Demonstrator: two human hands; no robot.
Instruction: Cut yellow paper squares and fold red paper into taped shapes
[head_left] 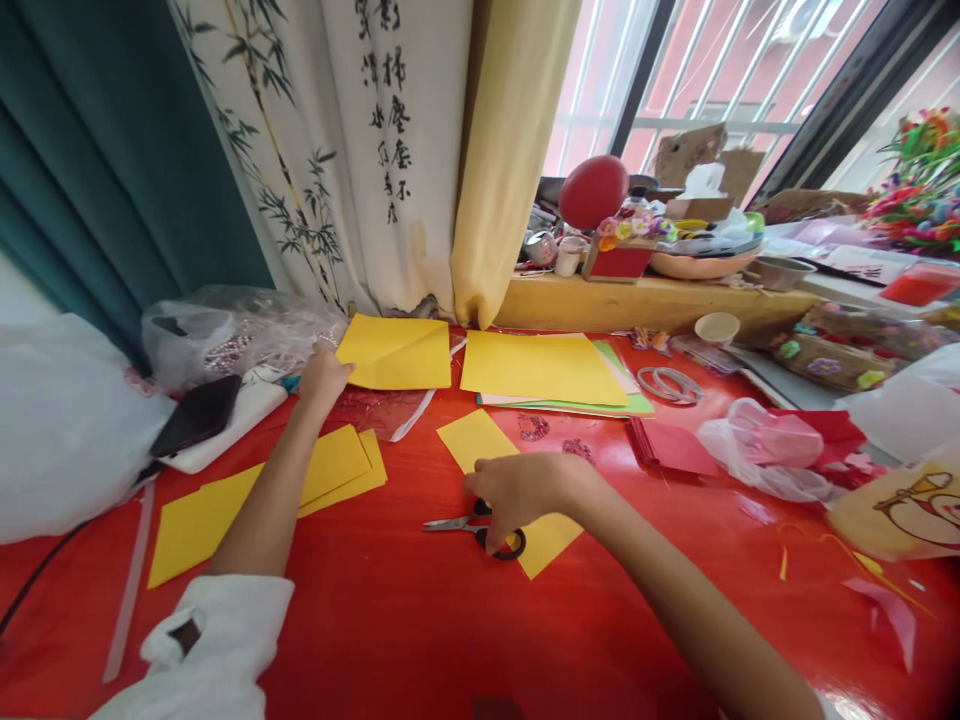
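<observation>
My left hand (324,372) is closed on the left edge of a yellow paper sheet (397,355), which has a faint crease across it. My right hand (525,490) is at the black-handled scissors (450,523), fingers curled over the handles; the blades point left. Beneath that hand lies a yellow paper strip (555,545), partly covered. Below my left forearm are several cut yellow paper pieces (337,462), overlapping. Another large yellow sheet (540,368) rests on green and pink paper at the back of the red table (390,620).
A phone (196,415) and plastic bags (232,335) are at the left. To the right are red envelopes (671,447), clear tubing (670,385), a pink-and-white plastic bag (765,445) and a yellow container (900,510). A red balloon (594,192) sits on the cluttered windowsill.
</observation>
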